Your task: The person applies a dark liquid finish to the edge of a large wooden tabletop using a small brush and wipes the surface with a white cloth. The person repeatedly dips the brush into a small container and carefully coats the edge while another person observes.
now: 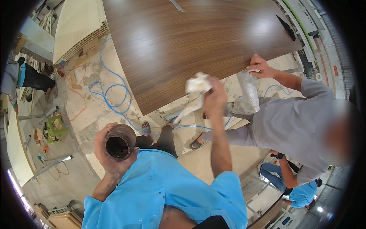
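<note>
Curling left hand (108, 161) round a dark-brown cylindrical can (126, 131) at eight o'clock, clutching crumpled white cloth (196, 85) in right hand (216, 96) at one!

"What sort of place was it?"

"A workshop, one that handled boards and panels. A broad wood-grain board (198, 42) spread across the top of the view, and a pale hollow-core panel (78, 30) lay at the upper left."

"What else showed it?"

"A blue hose (126, 91) looped over a stained, scuffed floor (70, 164), an orange cord (84, 103) trailed nearby, and a green crate (61, 132) sat on the left. Corrugated metal sheeting (343, 57) rose at the far right."
</note>
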`<state>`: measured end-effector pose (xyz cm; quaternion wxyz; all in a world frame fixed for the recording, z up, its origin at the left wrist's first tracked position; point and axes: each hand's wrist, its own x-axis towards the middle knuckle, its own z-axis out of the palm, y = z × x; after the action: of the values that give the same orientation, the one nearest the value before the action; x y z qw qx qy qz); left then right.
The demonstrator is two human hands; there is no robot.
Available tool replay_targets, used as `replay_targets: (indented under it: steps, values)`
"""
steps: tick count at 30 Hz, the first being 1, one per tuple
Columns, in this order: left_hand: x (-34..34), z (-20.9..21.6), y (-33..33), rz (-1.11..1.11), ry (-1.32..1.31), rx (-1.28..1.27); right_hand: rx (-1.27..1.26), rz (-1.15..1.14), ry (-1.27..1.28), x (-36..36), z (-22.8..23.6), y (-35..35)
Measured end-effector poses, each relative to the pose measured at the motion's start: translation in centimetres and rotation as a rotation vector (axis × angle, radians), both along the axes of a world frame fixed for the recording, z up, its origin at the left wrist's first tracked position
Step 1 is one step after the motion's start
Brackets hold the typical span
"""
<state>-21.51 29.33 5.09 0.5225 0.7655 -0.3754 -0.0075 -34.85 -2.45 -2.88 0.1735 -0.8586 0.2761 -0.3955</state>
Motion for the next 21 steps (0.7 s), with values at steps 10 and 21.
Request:
replay_targets:
  steps: [10,21]
  values:
    - [-1.4,-0.2,-3.2,-0.121,-0.026,0.109,-0.158,-0.284,0.251,-3.7,2.3,-14.4]
    - [-0.4,1.1,-2.3,-0.184,-0.020,0.072,1.004,0.497,-0.215,1.2,1.3,18.8]
